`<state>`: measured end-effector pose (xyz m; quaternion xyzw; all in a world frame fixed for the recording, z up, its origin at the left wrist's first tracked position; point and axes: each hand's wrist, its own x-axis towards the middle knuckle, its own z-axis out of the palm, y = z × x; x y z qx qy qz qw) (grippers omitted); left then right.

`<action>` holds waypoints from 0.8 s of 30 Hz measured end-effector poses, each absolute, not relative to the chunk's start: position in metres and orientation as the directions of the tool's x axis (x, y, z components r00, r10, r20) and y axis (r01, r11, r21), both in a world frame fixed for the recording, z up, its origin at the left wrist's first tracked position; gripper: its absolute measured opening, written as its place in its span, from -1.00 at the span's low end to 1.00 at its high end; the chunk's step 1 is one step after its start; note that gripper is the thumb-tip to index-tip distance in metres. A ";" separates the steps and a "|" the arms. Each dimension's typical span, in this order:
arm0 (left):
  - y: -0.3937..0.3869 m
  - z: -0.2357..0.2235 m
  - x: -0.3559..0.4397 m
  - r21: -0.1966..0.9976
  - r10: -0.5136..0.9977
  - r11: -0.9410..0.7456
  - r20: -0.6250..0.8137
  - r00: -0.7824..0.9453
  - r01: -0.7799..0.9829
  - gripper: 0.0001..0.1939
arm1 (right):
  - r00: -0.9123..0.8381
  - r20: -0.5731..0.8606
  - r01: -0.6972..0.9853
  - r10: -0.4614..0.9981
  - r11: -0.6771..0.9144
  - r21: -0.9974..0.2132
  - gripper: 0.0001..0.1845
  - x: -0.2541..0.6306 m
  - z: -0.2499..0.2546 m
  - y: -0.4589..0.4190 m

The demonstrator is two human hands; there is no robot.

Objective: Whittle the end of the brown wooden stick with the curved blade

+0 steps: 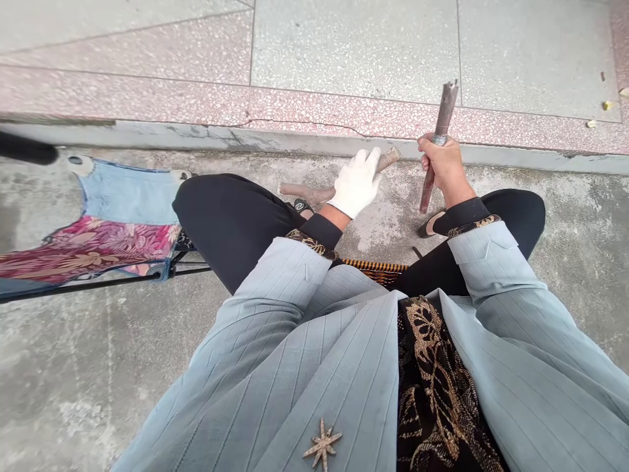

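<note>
- Right hand (445, 167), bare: grip clenched around an upright, weathered wooden stick (427, 190). The fist sits just below a metal band (439, 139), and the split, worn top end (446, 108) stands clear above it. The hold appears sound: the fingers wrap the shaft fully and the wrist looks straight.
- Left hand (356, 183), white-gloved: state of grip cannot be confirmed. The fingers point upward, and a rough brown wood piece (307, 193) runs behind the palm, projecting on both sides. Whether it is grasped or only pressed cannot be told from this view.
- Location: both wooden items are in front of the knees, above the floor, and well apart from the kerb's upper surface.
- Operator: black trousers (230, 210), knees spread; pale blue pinstriped jacket (319, 367) with a black-and-gold patterned panel (432, 387) and star-shaped brooch (322, 444). A woven rattan edge (376, 272) shows between the knees.
- Surface: stained, rough concrete floor (63, 354), bounded by a cracked pink terrazzo kerb (295, 108). Grey terrazzo paving (354, 46) lies beyond, with yellow leaves (607, 105) at far right.
- Surroundings: folding chair (118, 223) with denim and floral fabric at left.
</note>
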<state>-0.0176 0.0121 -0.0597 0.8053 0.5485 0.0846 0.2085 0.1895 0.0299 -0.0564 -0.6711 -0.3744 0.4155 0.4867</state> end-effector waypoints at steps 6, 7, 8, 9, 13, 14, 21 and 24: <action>0.007 -0.061 -0.014 0.236 0.893 -0.417 -0.075 0.444 0.878 -0.36 | 0.114 0.018 0.674 0.993 -0.064 -0.736 -0.78 0.171 -0.067 0.022; 0.006 -0.062 -0.013 0.221 0.892 -0.423 -0.069 0.447 0.879 -0.38 | 0.094 0.028 0.726 0.995 -0.049 -0.686 -0.78 0.168 -0.069 0.021; 0.006 -0.064 -0.012 0.209 0.892 -0.427 -0.065 0.448 0.880 -0.40 | 0.081 0.030 0.767 0.996 -0.043 -0.640 -0.78 0.165 -0.070 0.021; 0.006 -0.065 -0.011 0.195 0.891 -0.431 -0.060 0.450 0.881 -0.41 | 0.074 0.027 0.798 0.997 -0.043 -0.601 -0.78 0.164 -0.071 0.020; 0.007 -0.064 -0.010 0.149 0.888 -0.443 -0.061 0.455 0.884 -0.42 | 0.060 0.009 0.853 0.998 -0.046 -0.520 -0.80 0.160 -0.070 0.019; 0.007 -0.063 -0.010 0.148 0.889 -0.440 -0.065 0.453 0.886 -0.42 | 0.065 0.010 0.859 0.998 -0.050 -0.510 -0.82 0.159 -0.069 0.018; 0.009 -0.058 -0.011 0.200 0.902 -0.395 -0.099 0.419 0.897 -0.42 | 0.104 0.036 0.853 0.994 -0.070 -0.517 -0.85 0.162 -0.070 0.017; 0.013 -0.063 -0.012 0.294 0.911 -0.355 -0.107 0.399 0.888 -0.48 | 0.120 0.077 0.783 0.990 -0.047 -0.620 -0.91 0.165 -0.074 0.016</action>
